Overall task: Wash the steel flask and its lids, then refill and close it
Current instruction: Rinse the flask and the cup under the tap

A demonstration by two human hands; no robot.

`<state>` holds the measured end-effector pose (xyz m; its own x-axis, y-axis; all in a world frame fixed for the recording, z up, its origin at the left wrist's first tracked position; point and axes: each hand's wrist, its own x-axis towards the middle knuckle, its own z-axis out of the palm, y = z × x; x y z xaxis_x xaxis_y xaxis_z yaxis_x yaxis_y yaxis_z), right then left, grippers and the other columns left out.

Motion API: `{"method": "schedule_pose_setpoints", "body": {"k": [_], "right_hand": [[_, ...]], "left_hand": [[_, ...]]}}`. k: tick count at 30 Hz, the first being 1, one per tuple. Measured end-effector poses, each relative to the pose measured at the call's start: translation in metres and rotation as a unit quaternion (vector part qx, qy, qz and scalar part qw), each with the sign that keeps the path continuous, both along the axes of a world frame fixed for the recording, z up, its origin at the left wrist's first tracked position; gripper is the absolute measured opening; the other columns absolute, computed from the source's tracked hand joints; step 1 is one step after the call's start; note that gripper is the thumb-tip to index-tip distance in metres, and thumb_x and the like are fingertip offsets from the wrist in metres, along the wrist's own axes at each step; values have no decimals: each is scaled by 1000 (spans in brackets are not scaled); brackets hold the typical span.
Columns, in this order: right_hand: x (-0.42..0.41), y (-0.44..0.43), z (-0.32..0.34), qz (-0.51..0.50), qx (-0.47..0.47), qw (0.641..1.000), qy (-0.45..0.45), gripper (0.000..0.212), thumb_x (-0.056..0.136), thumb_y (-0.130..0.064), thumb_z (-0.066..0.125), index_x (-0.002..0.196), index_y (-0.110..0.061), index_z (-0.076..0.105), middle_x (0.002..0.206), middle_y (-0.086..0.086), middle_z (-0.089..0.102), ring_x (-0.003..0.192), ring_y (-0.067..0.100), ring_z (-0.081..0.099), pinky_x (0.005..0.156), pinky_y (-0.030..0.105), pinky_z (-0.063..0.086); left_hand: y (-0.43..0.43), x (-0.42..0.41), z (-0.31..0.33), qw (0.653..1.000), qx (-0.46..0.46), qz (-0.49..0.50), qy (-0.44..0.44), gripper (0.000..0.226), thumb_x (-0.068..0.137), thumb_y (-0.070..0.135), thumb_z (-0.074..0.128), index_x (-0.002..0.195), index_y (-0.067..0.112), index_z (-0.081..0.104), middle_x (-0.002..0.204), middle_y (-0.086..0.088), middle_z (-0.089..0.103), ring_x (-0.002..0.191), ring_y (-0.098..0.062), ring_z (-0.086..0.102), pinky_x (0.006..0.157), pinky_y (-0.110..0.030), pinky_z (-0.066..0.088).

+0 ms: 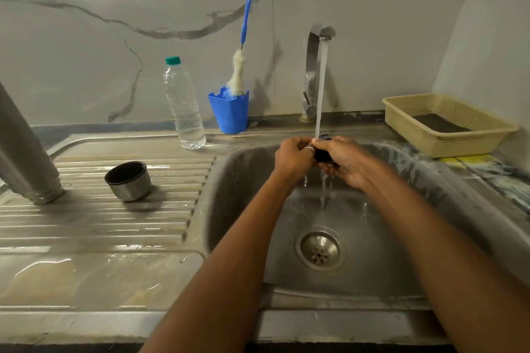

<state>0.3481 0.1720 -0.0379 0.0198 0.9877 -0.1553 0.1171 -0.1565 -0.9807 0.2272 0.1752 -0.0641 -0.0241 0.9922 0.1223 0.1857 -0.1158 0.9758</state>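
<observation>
Your left hand [292, 156]: over the far part of the steel sink basin [246, 180], fingers curled onto the left side of the small black inner lid [323, 154]; a ring shows on one finger.
Your right hand [348, 163]: wrapped round the same lid from the right and underneath, so you hold it with both hands.
Black inner lid: between your hands, right under the running water [321, 89]. Its top end peeks out above your fingers and points up at the spout, so its long axis looks roughly upright. Most of it is hidden.
Water: falls from the chrome tap [312, 66] onto the lid and drips off your hands towards the round drain [319, 251].
Steel flask body [25, 152]: far left on the ribbed draining part of the worktop [100, 223], mouth down with the threaded neck on the ribs. Its long axis leans up and left, out of view.
Steel cup lid [129, 180]: on the ribs right of the flask and apart from it, tipped, with its dark open mouth facing up and to the left.
Far edge: a clear plastic bottle with a green cap [185, 106], upright; just right of it a blue plastic cup [229, 112] holding a blue-handled bottle brush [238, 74], bristles down.
Right: a beige plastic basket [447, 143] on the worktop beside the sink.
</observation>
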Motion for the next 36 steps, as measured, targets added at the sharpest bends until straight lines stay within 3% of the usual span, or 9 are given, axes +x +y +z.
{"method": "schedule_pose_setpoints", "body": {"k": [7, 9, 13, 16, 19, 26, 31, 34, 36], "right_hand": [[1, -2, 1, 10, 12, 1000, -25, 19, 97, -32, 65, 114, -25, 64, 104, 6, 71, 84, 17, 63, 65, 29, 54], [0, -5, 2, 24, 16, 999, -35, 12, 96, -31, 67, 107, -29, 62, 105, 5, 71, 92, 19, 68, 75, 35, 62], [-2, -8, 2, 43, 23, 998, -31, 29, 91, -7, 70, 116, -15, 58, 110, 10, 68, 100, 25, 69, 85, 42, 62], [-2, -9, 1, 19, 50, 998, -43, 42, 82, 6, 71, 119, -6, 55, 109, 15, 66, 98, 26, 68, 87, 42, 61], [2, -6, 3, 7, 41, 999, 29, 45, 80, 10, 72, 118, -9, 56, 112, 14, 65, 102, 25, 65, 92, 43, 59], [3, -4, 6, 13, -1, 983, 185, 25, 95, -8, 66, 119, -2, 65, 115, 17, 68, 108, 26, 66, 94, 38, 58], [2, -6, 4, -15, 2, 999, 39, 33, 101, -41, 56, 109, -11, 65, 96, 10, 74, 73, 14, 67, 61, 24, 55], [1, -7, 1, -18, 8, 999, -30, 46, 100, -55, 49, 104, -13, 68, 90, 9, 74, 72, 16, 64, 61, 25, 52], [0, -5, 1, -12, 10, 1000, 22, 39, 101, -49, 53, 105, -13, 69, 99, 9, 74, 84, 18, 69, 69, 28, 56]], "left_hand": [[5, -4, 0, 999, -16, 6, -36, 20, 104, 18, 50, 113, 14, 67, 105, -8, 71, 96, -21, 70, 77, -32, 62], [6, -6, 1, 998, -24, 10, -49, 25, 106, 26, 46, 110, 16, 69, 104, -8, 72, 97, -21, 70, 78, -33, 61], [7, -5, 4, 998, -31, 2, -58, 29, 103, 38, 54, 104, 14, 72, 98, -8, 74, 92, -19, 72, 78, -31, 62], [6, -4, 6, 998, -23, -6, -63, 23, 100, 32, 61, 105, 14, 74, 96, -7, 75, 91, -19, 73, 70, -23, 59], [9, -7, 6, 995, -28, -28, -93, 21, 102, 22, 58, 110, 9, 73, 102, -10, 75, 97, -23, 72, 79, -28, 60], [6, -16, 13, 972, -65, -88, -206, 25, 103, 8, 51, 124, 5, 64, 117, -16, 70, 110, -26, 69, 91, -33, 59], [4, -24, 12, 977, -65, -127, -160, 32, 101, 3, 52, 131, 7, 61, 119, -16, 70, 109, -27, 70, 97, -41, 57], [3, -28, 14, 981, -62, -127, -130, 31, 101, 7, 54, 131, 11, 63, 120, -13, 70, 110, -25, 69, 94, -40, 58], [0, -27, 14, 987, -49, -119, -101, 25, 103, 12, 53, 124, 11, 67, 114, -12, 73, 107, -25, 70, 92, -36, 59]]}}
